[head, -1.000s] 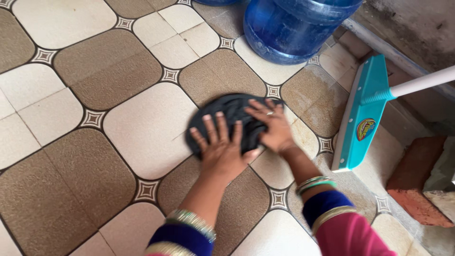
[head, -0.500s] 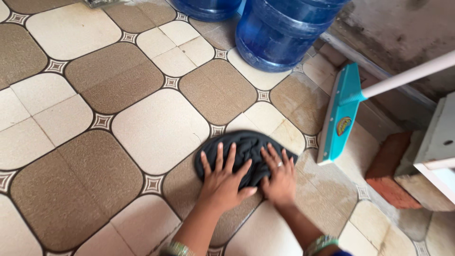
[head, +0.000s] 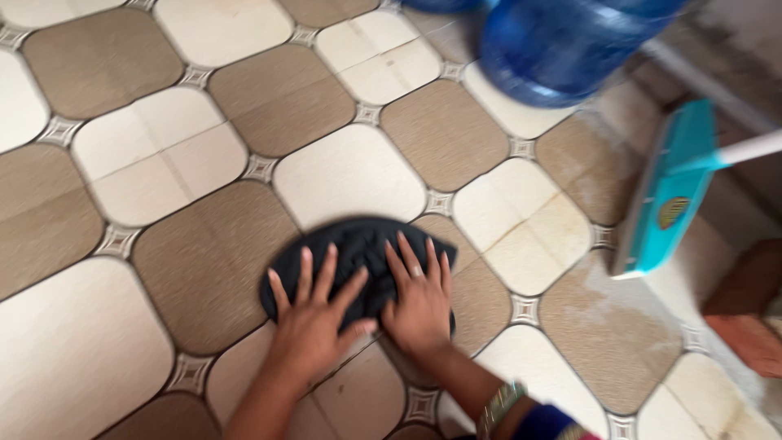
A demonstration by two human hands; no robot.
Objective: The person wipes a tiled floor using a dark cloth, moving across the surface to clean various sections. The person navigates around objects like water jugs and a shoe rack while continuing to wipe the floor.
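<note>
Item: dark cloth (head: 358, 244), bunched into a rounded wad, laid on the tiled floor (head: 204, 261). It is found directly under both hands, its far edge showing beyond the fingertips and its left edge just outside the left hand.

Left hand (head: 314, 322): pressed flat on the near left part of the cloth, palm down, fingers spread and extended. The grip is open; nothing is clasped, the cloth is only held down.

Right hand (head: 419, 305): laid flat just beside the left hand, on the near right part of the cloth, fingers straight and slightly fanned. The grip is likewise open and flat. A ring (head: 416, 271) is worn on one finger; bangles (head: 498, 407) are seen at the wrist, with a blue sleeve edge just behind them.

Floor: patterned in beige and brown rounded tiles with small star-like insets at the corners. A damp, streaked patch (head: 603, 305) is noted to the right of the right hand.

Squeegee (head: 664, 191): teal head, resting on the floor well to the right of the hands, its pale handle (head: 749, 148) running off to the right edge.

Water jug (head: 562, 49): large, blue, translucent, standing on the floor far beyond the hands, up and to the right.

Brick (head: 745, 314): reddish, lying at the far right, past the squeegee. The view is blurred, so finer detail cannot be told.
</note>
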